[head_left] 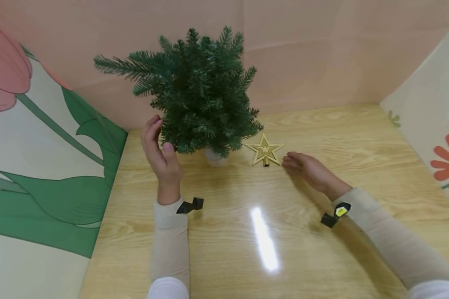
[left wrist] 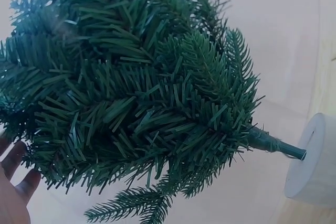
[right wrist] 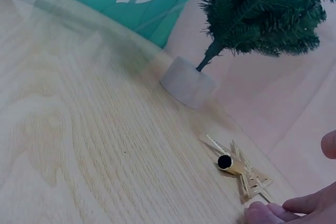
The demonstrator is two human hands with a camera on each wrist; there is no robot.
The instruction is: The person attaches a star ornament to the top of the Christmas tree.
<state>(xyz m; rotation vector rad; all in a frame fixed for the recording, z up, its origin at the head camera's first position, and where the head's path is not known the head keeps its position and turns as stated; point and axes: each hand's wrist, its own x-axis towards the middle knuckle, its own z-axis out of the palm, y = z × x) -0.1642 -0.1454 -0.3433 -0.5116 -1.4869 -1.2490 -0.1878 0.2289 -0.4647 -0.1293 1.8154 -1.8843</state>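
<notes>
A small artificial Christmas tree (head_left: 205, 91) stands upright on a round white base (right wrist: 188, 83). My left hand (head_left: 159, 151) is at the tree's left side, its fingers loosely bent beside the lower branches. In the left wrist view its fingers (left wrist: 11, 163) are close to the needles; whether they touch I cannot tell. Right of the base, a gold star tree topper (head_left: 265, 149) lies on the table, its socket towards me. Beside the star's right points is my right hand (head_left: 308, 170). In the right wrist view its fingertips (right wrist: 262, 212) reach one star point, with the thumb apart.
The wooden table (head_left: 224, 249) meets a pink backdrop (head_left: 314, 62) behind the tree. Panels with painted flowers border it: a leafy one (head_left: 48, 195) on the left and a pale one (head_left: 434, 124) on the right. A bright light reflection lies on the tabletop.
</notes>
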